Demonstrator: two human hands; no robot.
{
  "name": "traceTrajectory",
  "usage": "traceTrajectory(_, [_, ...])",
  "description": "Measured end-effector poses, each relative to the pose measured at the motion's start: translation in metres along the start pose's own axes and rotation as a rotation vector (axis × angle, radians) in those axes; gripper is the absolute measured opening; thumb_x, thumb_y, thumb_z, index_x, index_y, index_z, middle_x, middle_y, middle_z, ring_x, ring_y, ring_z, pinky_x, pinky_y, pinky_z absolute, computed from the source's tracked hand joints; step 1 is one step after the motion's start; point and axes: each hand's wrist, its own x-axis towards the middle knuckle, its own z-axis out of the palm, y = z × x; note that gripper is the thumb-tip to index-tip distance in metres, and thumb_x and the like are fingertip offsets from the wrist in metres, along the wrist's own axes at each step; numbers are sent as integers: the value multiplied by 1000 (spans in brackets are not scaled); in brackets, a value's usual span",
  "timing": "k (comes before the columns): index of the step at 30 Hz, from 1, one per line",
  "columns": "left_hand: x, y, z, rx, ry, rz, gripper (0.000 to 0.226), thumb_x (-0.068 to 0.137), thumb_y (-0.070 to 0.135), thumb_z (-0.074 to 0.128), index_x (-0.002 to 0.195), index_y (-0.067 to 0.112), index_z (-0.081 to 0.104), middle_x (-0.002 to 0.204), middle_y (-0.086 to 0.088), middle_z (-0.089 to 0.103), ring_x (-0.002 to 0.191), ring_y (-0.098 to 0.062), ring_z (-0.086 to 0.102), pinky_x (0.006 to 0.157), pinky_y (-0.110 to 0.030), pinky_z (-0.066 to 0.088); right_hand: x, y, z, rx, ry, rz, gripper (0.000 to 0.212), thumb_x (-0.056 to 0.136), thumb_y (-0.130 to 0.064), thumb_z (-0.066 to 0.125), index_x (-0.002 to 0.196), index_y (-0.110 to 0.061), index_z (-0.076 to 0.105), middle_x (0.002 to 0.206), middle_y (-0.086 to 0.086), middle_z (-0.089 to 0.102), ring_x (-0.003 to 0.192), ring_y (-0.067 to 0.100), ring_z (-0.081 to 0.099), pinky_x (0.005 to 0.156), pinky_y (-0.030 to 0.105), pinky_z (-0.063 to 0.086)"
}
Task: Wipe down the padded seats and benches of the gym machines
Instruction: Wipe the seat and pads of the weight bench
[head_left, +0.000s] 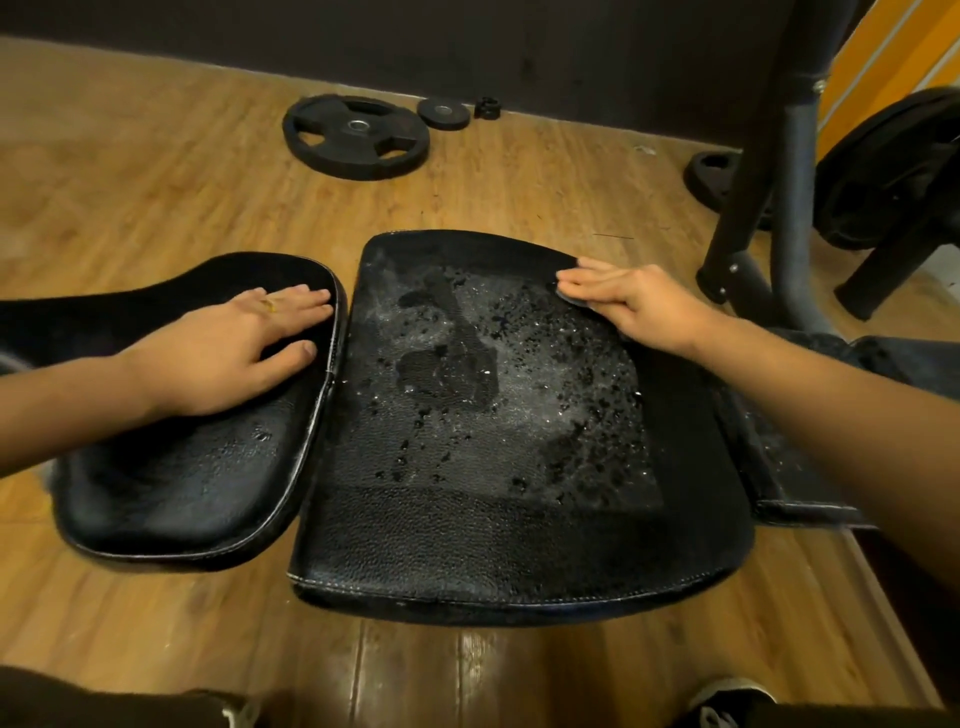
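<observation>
A black padded bench section (467, 540) fills the middle, its top wet with droplets and a whitish film. To its left lies a rounded black seat pad (182, 483). My left hand (228, 348) rests flat on that seat pad, fingers spread toward the gap between the pads. My right hand (628, 301) lies at the bench's far right corner, fingers straight, pressing a small grey cloth (571, 299) of which only an edge shows beneath the fingers.
A large weight plate (356, 136), a small plate (443, 111) and a collar (487, 107) lie on the wooden floor by the dark wall. A machine frame (748, 171) with loaded plates (893, 171) stands at right. My shoes (727, 701) are at the bottom edge.
</observation>
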Motion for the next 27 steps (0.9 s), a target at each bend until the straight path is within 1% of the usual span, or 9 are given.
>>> traceTrajectory(3, [0, 0, 2, -1, 9, 3, 79, 88, 65, 19, 153, 24, 35, 160, 11, 24, 149, -2, 13, 122, -31, 11, -10, 8, -4, -2, 17, -20, 47, 95, -5, 60, 138, -22, 51, 144, -3, 50, 144, 19, 37, 122, 45, 26])
traceTrajectory(5, [0, -1, 3, -3, 23, 1, 78, 88, 65, 20, 153, 25, 36, 160, 11, 25, 149, -2, 15, 122, -30, 11, -1, 3, -1, -2, 17, -30, 45, 96, -9, 60, 138, -23, 52, 144, -4, 50, 143, 18, 37, 122, 42, 26])
traceTrajectory(8, [1, -3, 4, -11, 39, -5, 76, 88, 67, 21, 151, 28, 37, 160, 12, 26, 148, 0, 16, 121, -30, 12, 31, -19, 11, 31, 37, -51, 43, 97, -12, 59, 138, -24, 55, 146, -9, 49, 144, 10, 34, 122, 22, 16])
traceTrajectory(9, [0, -3, 4, -13, 36, -9, 76, 88, 68, 21, 151, 29, 36, 160, 13, 25, 148, 0, 16, 121, -30, 12, 43, -29, 15, 48, 50, -68, 42, 98, -11, 59, 138, -23, 56, 146, -8, 50, 144, 9, 34, 120, 19, 15])
traceTrajectory(14, [2, 3, 0, -20, 29, -18, 78, 87, 67, 20, 152, 28, 36, 160, 14, 24, 148, 1, 14, 120, -25, 8, 56, -38, 19, 101, 113, -119, 37, 98, -12, 61, 133, -22, 63, 149, -7, 47, 140, 7, 41, 120, 27, 27])
traceTrajectory(17, [2, 7, 1, -10, 30, -13, 77, 87, 66, 19, 153, 28, 34, 160, 14, 23, 148, 2, 12, 119, -23, 6, 35, -20, 7, 166, 137, -54, 35, 94, -13, 66, 128, -25, 65, 144, -7, 54, 136, 4, 46, 119, 38, 33])
traceTrajectory(20, [0, 2, 3, -7, 50, -30, 75, 89, 64, 20, 152, 29, 36, 161, 13, 23, 148, 1, 13, 120, -25, 7, 41, -20, 7, 236, 129, -47, 35, 91, -11, 68, 124, -24, 66, 136, -6, 59, 135, 5, 47, 119, 41, 33])
traceTrajectory(24, [0, 3, 3, -16, 64, -29, 74, 88, 64, 22, 152, 28, 38, 160, 15, 25, 147, 5, 13, 119, -21, 6, 95, -60, 19, 186, 34, -188, 33, 92, -23, 66, 125, -28, 67, 136, -12, 58, 137, 3, 44, 119, 50, 30])
traceTrajectory(27, [1, 4, 2, -9, 66, -26, 74, 89, 63, 22, 151, 27, 39, 159, 14, 26, 146, 5, 14, 119, -23, 7, 144, -104, 33, 90, -63, -317, 29, 95, -23, 66, 124, -27, 69, 137, -8, 59, 137, 6, 44, 119, 54, 26])
